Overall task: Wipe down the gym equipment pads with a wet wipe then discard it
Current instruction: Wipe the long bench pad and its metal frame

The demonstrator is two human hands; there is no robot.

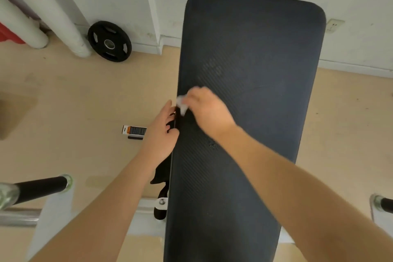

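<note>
Right hand (207,110) gripped white wet wipe (181,104) on bench pad (255,70) left edge; left hand (162,132) clasped that edge.

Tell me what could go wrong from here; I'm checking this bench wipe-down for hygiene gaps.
The right hand bunches the wet wipe at the bench pad left edge, so the wide middle and far end may get skipped. The left hand grips that edge, perhaps touching unwiped surface.
</note>
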